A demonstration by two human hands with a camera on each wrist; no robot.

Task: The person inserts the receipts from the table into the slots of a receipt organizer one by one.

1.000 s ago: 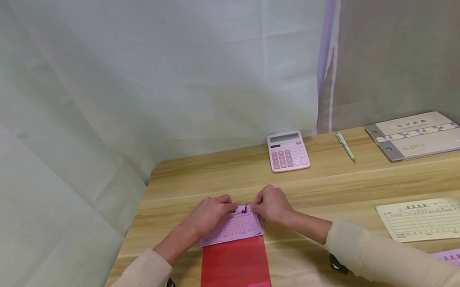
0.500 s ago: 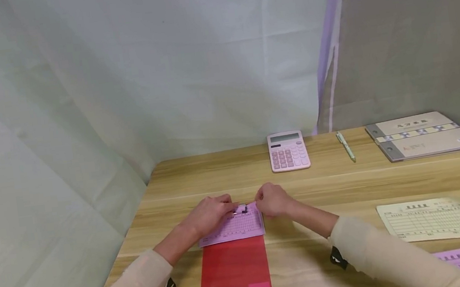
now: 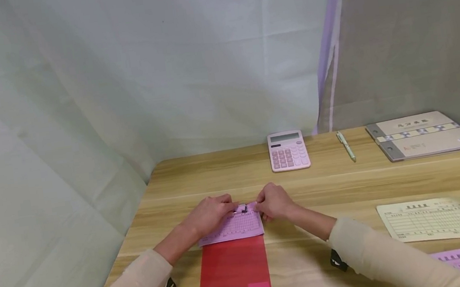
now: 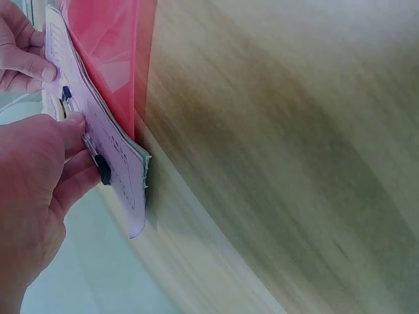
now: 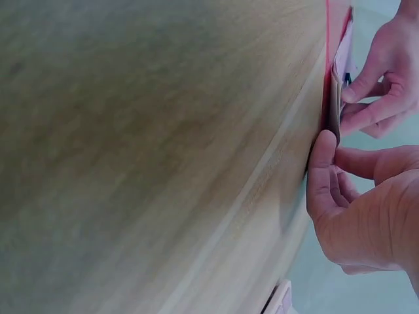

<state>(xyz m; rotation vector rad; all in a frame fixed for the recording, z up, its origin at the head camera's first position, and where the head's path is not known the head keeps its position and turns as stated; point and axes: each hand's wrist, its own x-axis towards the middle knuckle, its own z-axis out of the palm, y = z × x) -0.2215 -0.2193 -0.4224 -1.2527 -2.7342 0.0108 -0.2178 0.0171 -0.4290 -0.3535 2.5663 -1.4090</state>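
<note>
Head: left hand point(image 3: 210, 216), fingers curled, is gripping a clip point(image 3: 244, 210) on purple slips point(image 3: 240, 227); right hand point(image 3: 274, 201), nearly closed, is pinching their far right corner. Slips are lying over the far end of a red folder point(image 3: 233, 272). Calculator point(image 3: 288, 151) is lying beyond.
Left wrist: left thumb is pressing the clip.
Right wrist: right fingertips are holding the slips' edge.

The gridded form point(image 3: 244, 223) is lilac; the folder point(image 3: 232, 267) red.

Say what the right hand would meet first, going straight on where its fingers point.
Beyond the purple printed paper it pinches, the right hand would likely meet the slim black-and-silver fastener first; depth is unclear.
</note>
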